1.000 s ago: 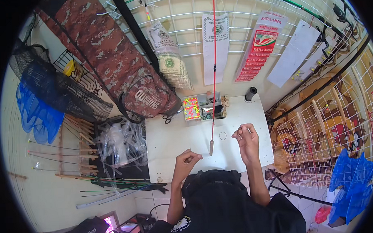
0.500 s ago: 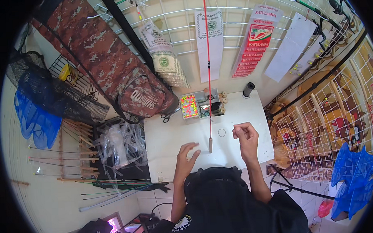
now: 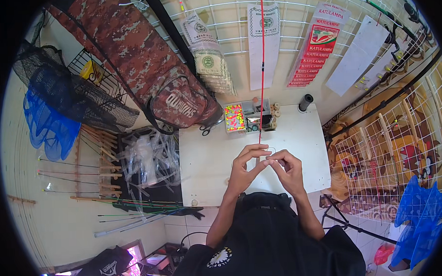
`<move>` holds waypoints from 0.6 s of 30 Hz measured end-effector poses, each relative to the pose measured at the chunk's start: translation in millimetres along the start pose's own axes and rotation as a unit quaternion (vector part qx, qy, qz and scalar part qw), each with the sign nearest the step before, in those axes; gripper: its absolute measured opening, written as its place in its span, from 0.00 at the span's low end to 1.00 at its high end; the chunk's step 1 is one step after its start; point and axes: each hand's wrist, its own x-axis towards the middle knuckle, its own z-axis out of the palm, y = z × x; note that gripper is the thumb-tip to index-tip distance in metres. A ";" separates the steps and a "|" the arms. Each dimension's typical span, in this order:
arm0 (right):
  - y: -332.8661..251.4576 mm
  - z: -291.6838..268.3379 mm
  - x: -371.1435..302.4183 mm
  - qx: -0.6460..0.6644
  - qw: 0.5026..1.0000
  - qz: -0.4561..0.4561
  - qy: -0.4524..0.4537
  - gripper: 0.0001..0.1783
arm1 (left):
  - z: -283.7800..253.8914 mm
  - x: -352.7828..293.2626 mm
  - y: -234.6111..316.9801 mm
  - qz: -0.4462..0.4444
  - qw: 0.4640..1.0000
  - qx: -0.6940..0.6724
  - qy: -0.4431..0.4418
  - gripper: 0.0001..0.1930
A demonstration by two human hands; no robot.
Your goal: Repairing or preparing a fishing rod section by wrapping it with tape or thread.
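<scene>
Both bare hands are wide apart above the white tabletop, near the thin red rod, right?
Not quite: in the head view, the bare left hand and bare right hand are close together above the white tabletop, near the thin red rod.

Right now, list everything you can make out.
Table: one, white, centre
Rod: one, red, top edge to left hand
Divided box: one, pale, table's far side
Small pieces: many, pink, yellow, orange, box's left
Scissors: one, black, left of box
Spools: several, tan, right of box
Cylinder: one, black, table's far right
Camouflage bag: one, brown, upper left
Red packet strip: one, red and white, far wall
Blue netting: two bunches, blue, far left, lower right
Dark net: one, black, upper left
Plastic wrapping: one heap, clear, left of table
Garment: one, black, lower middle
Left hand: one, bare, over table
Right hand: one, bare, at left fingertips
</scene>
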 end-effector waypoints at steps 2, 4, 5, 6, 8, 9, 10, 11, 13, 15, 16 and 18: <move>-0.3 -0.8 -0.7 0.005 1.000 0.013 -0.023 0.04 | -1.2 0.6 -3.2 0.016 1.000 -0.010 -0.023 0.12; -4.5 -2.7 -2.5 0.004 0.999 0.024 -0.028 0.04 | -1.8 -1.5 -5.1 0.018 0.999 -0.018 -0.038 0.10; -4.1 -3.6 -3.0 -0.013 0.999 0.023 -0.039 0.04 | -1.8 -1.8 -4.0 0.021 0.999 -0.015 -0.037 0.08; -3.7 -4.3 -2.5 -0.029 0.998 0.021 -0.051 0.04 | -2.5 -2.0 -3.6 0.023 0.999 -0.014 -0.037 0.08; -3.0 -4.9 -1.9 -0.040 0.998 0.015 -0.053 0.04 | -4.6 -3.2 -2.3 0.003 0.998 0.007 -0.059 0.06; -2.8 -4.8 -2.5 -0.052 0.997 0.012 -0.056 0.04 | -3.5 -3.2 -0.1 0.006 0.998 0.013 -0.059 0.05; -2.5 -4.3 -2.9 -0.063 0.996 0.009 -0.059 0.04 | -3.9 -2.8 0.2 0.005 0.998 0.014 -0.059 0.05; -3.8 -3.4 -3.4 -0.062 0.996 0.011 -0.060 0.04 | -4.4 -3.9 0.4 -0.006 0.998 0.012 -0.061 0.05; -7.6 -1.6 -2.6 -0.076 0.995 0.008 -0.057 0.07 | -6.9 -6.7 -2.6 -0.014 0.998 0.004 -0.066 0.07; -8.6 -1.1 -2.9 -0.068 0.996 0.003 -0.062 0.07 | -9.3 -8.8 -2.9 -0.006 0.998 0.006 -0.066 0.08; -8.9 -0.8 -3.1 -0.060 0.996 -0.004 -0.067 0.07 | -10.3 -10.1 -3.2 0.004 0.998 0.007 -0.068 0.08; -1.4 -5.0 -5.0 -0.083 0.993 0.001 -0.080 0.07 | -12.7 -13.3 -7.0 0.005 0.998 0.006 -0.066 0.09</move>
